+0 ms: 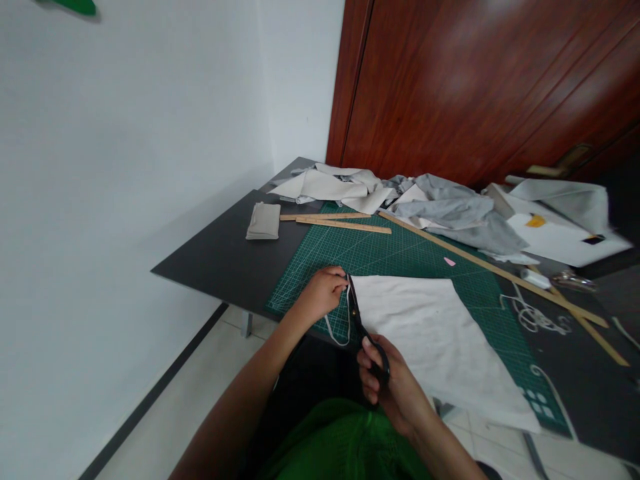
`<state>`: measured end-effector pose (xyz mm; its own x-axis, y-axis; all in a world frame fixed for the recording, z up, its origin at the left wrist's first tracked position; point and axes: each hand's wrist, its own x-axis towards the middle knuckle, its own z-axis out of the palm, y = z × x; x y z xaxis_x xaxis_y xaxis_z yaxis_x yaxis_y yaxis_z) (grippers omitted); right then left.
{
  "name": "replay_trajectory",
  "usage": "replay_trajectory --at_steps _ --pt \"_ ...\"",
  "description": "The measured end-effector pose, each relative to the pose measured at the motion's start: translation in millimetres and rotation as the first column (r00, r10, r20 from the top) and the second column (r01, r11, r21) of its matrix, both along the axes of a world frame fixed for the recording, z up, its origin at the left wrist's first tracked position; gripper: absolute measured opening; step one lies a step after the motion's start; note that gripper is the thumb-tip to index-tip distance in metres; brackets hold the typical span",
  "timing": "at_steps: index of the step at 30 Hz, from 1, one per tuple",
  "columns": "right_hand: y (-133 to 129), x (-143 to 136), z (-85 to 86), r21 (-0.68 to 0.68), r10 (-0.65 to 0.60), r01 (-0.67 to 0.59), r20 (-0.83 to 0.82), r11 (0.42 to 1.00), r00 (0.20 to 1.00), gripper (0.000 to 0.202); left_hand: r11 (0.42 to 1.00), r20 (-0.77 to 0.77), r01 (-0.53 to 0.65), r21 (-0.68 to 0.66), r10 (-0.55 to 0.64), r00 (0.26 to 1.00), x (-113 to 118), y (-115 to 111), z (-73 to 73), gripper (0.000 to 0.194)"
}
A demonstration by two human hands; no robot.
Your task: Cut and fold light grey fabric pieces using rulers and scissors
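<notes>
Closest in, the fingers of the right hand are wrapped through the loops of the dark scissors, which point away from the body. These look rigid and fairly weighty, probably best held by the loops, clear of the blades. Just beyond and to the right, the white cloth lies spread on the green cutting mat, its left edge along the blades; whether any fabric sits between them I cannot tell. It looks light, soft and limp, apt to wrinkle or slide if pushed, so a flat palm or a pinch near the edge should suit it.

At the far end of the blades, the fingers of the left hand pinch a narrow white strip that loops down toward the body. So thin a piece likely twists easily and is best taken by its end. Farther off, wooden rulers cross the mat, and crumpled fabric lies at the back of the worktop.
</notes>
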<state>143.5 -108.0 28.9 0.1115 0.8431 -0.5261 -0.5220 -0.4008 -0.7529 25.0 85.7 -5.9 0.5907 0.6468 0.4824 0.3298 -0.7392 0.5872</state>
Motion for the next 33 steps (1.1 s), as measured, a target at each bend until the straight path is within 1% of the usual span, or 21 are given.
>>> replay_trajectory --at_steps 12,19,26,33 --pt "0.2 -1.2 -0.2 0.007 -0.016 0.017 -0.043 1.0 0.999 0.056 1.0 0.002 0.001 0.004 -0.001 1.0 0.1 0.2 -1.0 0.031" --pt "0.7 -1.5 -1.3 0.013 0.012 -0.013 0.025 1.0 1.0 0.057 1.0 -0.022 0.001 -0.019 -0.002 1.0 -0.1 0.6 -1.3 0.033" --pt "1.6 -2.2 0.1 0.014 0.02 -0.021 0.068 1.0 0.997 0.062 1.0 0.007 0.006 -0.004 -0.006 1.0 0.2 2.0 -4.5 0.032" --pt "2.8 -1.2 4.0 -0.001 0.031 -0.031 0.102 1.0 0.994 0.066 1.0 0.025 0.022 -0.002 -0.022 0.999 0.2 2.2 -4.6 0.031"
